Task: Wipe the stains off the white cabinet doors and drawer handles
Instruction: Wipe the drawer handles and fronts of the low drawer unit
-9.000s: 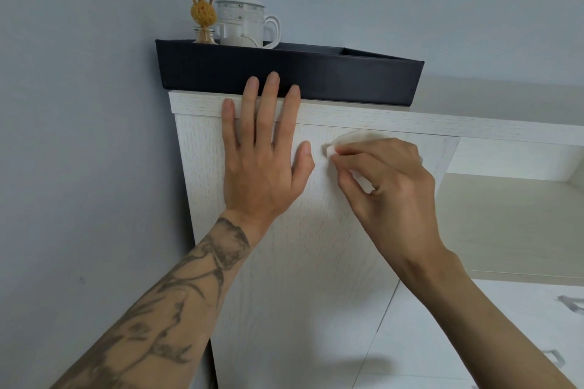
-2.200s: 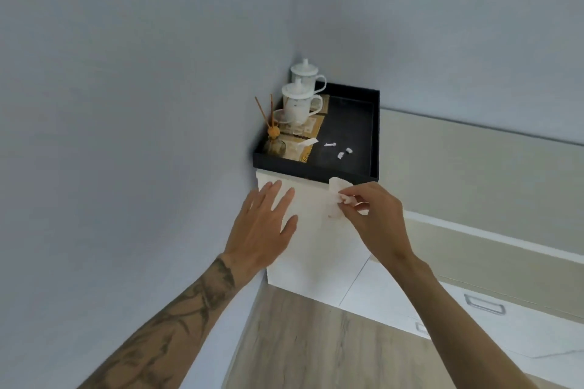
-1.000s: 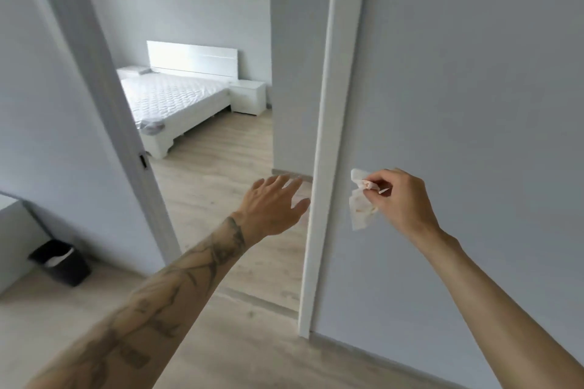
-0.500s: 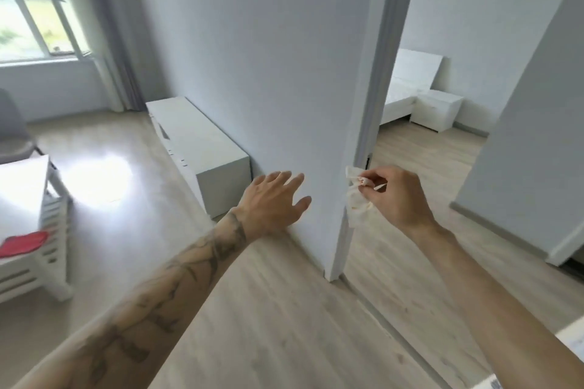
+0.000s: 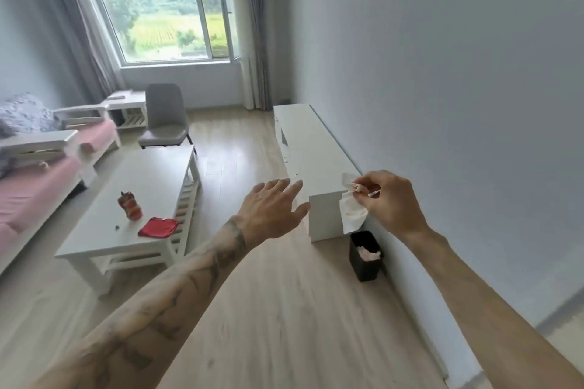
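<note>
The right hand (image 5: 390, 204) pinches a crumpled white paper tissue with pinkish smears (image 5: 351, 216) between thumb and fingertips, the sheet hanging loose below the pinch; the left hand (image 5: 273, 208) is held out beside it, fingers straight and spread, holding nothing. Ahead, a long low white cabinet (image 5: 313, 148) stands against the grey wall, its long axis running away from the person toward the window, its fronts facing left into the room; any stains or handles on them are too small to make out. A small black waste bin (image 5: 363, 273) sits on the wooden floor just beside the cabinet's near end, against the wall, with crumpled tissue already inside. It lies below the hanging tissue and farther forward, so the right hand is the nearer one. The soiled tissue looks spent, so the likely next move is to reach forward and down and let it go over the bin. On the white slatted coffee table (image 5: 104, 230) to the left lies a folded red cloth (image 5: 158, 227) that could serve for the cabinet fronts
</note>
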Tool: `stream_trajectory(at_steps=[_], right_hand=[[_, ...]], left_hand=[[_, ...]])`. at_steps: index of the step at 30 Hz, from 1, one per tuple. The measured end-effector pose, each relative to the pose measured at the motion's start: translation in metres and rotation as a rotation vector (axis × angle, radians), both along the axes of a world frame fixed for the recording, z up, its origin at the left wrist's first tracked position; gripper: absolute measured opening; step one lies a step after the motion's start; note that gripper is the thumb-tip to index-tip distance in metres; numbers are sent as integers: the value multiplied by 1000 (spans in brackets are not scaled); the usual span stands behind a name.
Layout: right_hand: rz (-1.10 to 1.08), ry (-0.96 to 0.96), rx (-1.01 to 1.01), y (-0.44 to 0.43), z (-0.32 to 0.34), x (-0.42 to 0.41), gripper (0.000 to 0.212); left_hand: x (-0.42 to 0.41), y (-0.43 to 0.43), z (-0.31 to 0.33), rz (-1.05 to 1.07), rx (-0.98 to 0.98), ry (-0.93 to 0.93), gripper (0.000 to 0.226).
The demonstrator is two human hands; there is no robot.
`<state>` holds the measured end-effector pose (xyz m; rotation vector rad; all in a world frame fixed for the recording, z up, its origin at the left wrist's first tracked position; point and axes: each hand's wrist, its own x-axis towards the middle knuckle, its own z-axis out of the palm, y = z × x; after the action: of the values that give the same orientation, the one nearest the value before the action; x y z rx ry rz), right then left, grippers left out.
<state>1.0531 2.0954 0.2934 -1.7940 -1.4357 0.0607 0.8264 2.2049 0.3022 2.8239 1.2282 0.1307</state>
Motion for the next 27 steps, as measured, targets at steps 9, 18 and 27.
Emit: stream_trajectory(at_steps=[9, 18, 27], right_hand=[[45, 20, -47, 280, -27, -21, 8], [6, 25, -90, 509, -27, -6, 5], [-10, 71, -76, 750, -63, 59, 7]], left_hand=[[-24, 275, -23, 63, -39, -19, 67], [-16, 517, -24, 31, -50, 9, 68], [48, 749, -47, -10, -43, 75, 67]])
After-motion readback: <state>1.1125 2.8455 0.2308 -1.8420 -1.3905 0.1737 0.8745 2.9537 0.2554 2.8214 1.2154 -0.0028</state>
